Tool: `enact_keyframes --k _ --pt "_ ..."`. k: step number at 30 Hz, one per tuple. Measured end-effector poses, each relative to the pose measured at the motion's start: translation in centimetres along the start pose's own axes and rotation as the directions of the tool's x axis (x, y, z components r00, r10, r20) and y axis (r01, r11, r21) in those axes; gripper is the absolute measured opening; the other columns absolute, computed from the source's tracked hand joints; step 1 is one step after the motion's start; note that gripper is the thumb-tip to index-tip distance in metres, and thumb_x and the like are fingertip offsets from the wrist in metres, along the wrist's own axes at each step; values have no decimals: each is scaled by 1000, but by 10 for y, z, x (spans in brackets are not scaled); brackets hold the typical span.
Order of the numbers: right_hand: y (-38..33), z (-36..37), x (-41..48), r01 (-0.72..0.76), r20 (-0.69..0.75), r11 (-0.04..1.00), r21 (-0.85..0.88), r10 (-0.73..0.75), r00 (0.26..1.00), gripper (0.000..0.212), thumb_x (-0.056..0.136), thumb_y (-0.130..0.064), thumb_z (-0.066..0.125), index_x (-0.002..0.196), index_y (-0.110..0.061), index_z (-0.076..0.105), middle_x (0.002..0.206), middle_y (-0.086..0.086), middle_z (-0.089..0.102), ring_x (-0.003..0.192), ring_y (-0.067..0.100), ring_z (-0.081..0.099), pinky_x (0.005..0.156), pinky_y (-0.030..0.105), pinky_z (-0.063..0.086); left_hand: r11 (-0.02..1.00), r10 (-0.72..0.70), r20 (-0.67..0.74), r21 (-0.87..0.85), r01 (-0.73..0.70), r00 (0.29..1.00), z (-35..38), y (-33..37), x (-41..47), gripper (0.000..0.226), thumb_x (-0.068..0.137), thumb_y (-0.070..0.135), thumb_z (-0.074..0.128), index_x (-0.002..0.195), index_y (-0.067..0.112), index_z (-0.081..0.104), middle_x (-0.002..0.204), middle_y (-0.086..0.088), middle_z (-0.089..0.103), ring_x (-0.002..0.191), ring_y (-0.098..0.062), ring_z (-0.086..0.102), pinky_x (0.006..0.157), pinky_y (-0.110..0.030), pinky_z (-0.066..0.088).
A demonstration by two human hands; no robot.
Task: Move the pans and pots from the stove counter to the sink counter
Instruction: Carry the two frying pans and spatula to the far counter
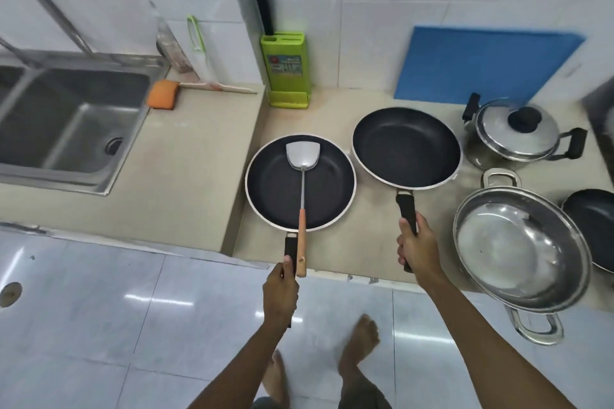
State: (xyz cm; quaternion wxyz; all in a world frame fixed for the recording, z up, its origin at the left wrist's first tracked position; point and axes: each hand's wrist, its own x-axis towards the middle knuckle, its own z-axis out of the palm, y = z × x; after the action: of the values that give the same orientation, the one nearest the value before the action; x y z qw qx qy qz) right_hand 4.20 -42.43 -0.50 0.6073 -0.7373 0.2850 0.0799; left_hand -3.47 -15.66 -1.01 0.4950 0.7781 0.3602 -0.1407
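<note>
My left hand (280, 289) grips the black handle of a dark non-stick frying pan (265, 186); a metal spatula (302, 176) with a wooden handle lies in it. My right hand (417, 247) grips the handle of a second dark frying pan (407, 146), held just right of the first. Both pans are over the lower stove counter (365, 236). A lidded steel pot (516, 131) stands at the back right. A wide empty steel pot (521, 249) sits at the front right, overhanging the edge. Another dark pan (594, 226) shows at the right border.
The raised sink counter (186, 156) lies to the left with a steel sink (66, 123), an orange sponge (162, 95) and a squeegee (206, 76). A green knife block (287, 71) and a blue cutting board (481, 66) stand against the tiled wall.
</note>
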Motion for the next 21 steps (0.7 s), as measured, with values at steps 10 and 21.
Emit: enact_keyframes --k 10,21 --pt "-23 -2 -74 116 -62 993 -15 -117 991 18 105 -27 52 122 -24 54 63 9 42 44 15 40 39 27 38 987 106 92 -130 -93 990 -53 -4 -29 58 105 52 36 87 1 56 60 -7 47 49 -17 41 40 -25 37" --pt "-66 112 -189 285 30 959 1 -284 958 26 104 -27 53 127 -40 54 55 -2 46 39 14 40 37 26 40 954 209 -36 -213 -212 977 -215 -12 -17 51 107 45 36 88 5 62 63 -7 55 54 -19 49 50 -32 41"
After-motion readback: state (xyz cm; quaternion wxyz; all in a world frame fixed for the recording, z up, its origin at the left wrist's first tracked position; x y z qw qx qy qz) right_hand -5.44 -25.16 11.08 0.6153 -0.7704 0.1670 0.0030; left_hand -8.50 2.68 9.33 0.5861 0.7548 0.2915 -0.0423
